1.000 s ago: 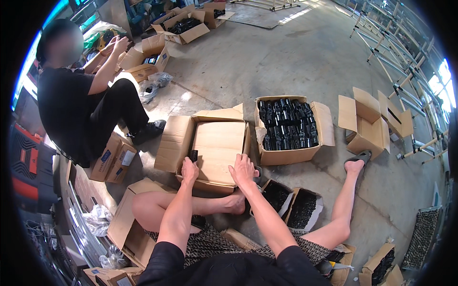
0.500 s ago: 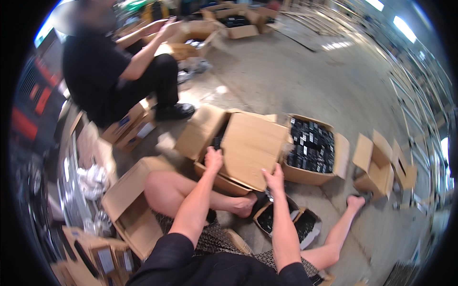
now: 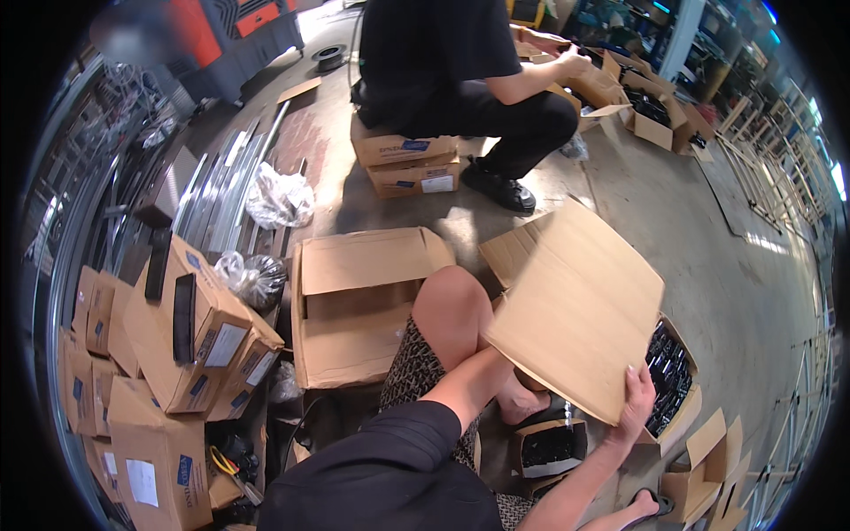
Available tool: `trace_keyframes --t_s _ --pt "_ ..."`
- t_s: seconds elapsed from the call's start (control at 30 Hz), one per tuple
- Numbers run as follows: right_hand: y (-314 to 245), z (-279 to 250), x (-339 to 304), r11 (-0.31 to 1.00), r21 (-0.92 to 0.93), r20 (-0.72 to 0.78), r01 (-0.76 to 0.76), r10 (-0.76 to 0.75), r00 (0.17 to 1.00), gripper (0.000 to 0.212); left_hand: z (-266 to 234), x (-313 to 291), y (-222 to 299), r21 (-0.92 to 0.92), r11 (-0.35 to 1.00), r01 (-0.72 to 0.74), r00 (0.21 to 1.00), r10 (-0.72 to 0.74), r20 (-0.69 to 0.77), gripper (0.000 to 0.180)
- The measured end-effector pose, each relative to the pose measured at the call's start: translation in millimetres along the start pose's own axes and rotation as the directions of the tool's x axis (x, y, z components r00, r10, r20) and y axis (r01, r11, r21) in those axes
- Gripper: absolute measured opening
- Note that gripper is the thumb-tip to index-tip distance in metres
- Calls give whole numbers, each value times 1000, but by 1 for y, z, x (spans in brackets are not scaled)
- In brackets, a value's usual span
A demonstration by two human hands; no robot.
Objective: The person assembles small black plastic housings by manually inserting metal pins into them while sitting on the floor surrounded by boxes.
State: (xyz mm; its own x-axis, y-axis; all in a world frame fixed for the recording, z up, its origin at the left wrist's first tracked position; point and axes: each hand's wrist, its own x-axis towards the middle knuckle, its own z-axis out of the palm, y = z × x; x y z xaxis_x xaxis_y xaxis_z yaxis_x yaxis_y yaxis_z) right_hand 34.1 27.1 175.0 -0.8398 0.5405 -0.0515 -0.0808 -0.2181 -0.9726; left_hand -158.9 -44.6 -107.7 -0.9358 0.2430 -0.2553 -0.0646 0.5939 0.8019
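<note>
A flat brown cardboard sheet (image 3: 580, 310) is raised and tilted in front of me. My right hand (image 3: 636, 403) grips its lower right edge, thumb on the near face. My left forearm (image 3: 487, 382) runs under the sheet's lower left corner, and the left hand is hidden behind it. Behind the sheet, a cardboard box flap (image 3: 512, 250) sticks out to the left. To the right stands an open carton (image 3: 683, 414) packed with small black parts, partly covered by the sheet. Below the sheet, between my legs, sits a small box of black pieces (image 3: 551, 442).
An open carton (image 3: 354, 261) stands left of my knee. Stacked cartons (image 3: 164, 451) fill the lower left, with metal profiles (image 3: 217, 190) beyond. A co-worker (image 3: 438, 71) in black sits on boxes ahead, near more open cartons (image 3: 651, 133). Smaller open boxes (image 3: 699, 473) stand at lower right.
The cardboard sheet has come up off the box and now tilts toward me, with my right hand at its edge. My left hand has gone out of sight behind it. My view has swung left.
</note>
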Motion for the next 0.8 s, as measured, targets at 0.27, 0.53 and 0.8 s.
trace_keyframes --t_s 0.27,0.53,0.8 --pt "15 206 28 985 -157 458 -69 134 879 42 11 -17 7 -5 1000 -4 996 4 86 42" --pt "60 319 -3 899 -242 917 -365 335 217 58 -22 -39 19 -67 998 -9 974 24 226 46" --pt "54 213 11 941 -294 787 -169 338 515 52 -22 -35 16 -171 979 -114 969 147 196 52"
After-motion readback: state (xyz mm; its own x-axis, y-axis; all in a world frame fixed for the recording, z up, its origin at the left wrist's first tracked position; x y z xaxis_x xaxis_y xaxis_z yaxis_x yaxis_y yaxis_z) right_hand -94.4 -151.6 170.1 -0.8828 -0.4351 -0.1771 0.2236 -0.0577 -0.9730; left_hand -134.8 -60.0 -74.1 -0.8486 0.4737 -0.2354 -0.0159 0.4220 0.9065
